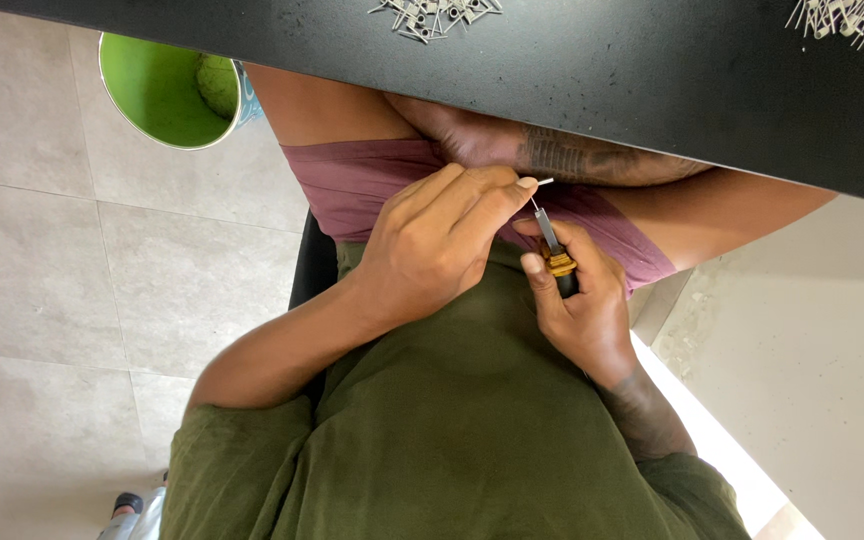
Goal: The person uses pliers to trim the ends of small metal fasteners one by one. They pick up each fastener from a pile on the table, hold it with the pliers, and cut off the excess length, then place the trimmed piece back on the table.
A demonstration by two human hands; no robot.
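Gripped in the right hand is a small hand tool with a dark handle, a brass collar and a thin metal blade, the fingers being closed round the handle just above the lap. A tiny pale plastic piece is pinched between the thumb and forefinger of the left hand, whose grip is likewise closed, and the piece is held right at the tip of the blade; whether the two actually touch cannot be told. Both hands are kept below the edge of the black tabletop, over maroon shorts and an olive shirt. Two heaps of similar pale pieces are seen on the tabletop, one heap near the middle of its far edge and another heap at the right corner. Which heap has been worked and which remains cannot be told, so progress is judged only as one piece in hand with many lying by. A green bucket is seen on the tiled floor to the left.
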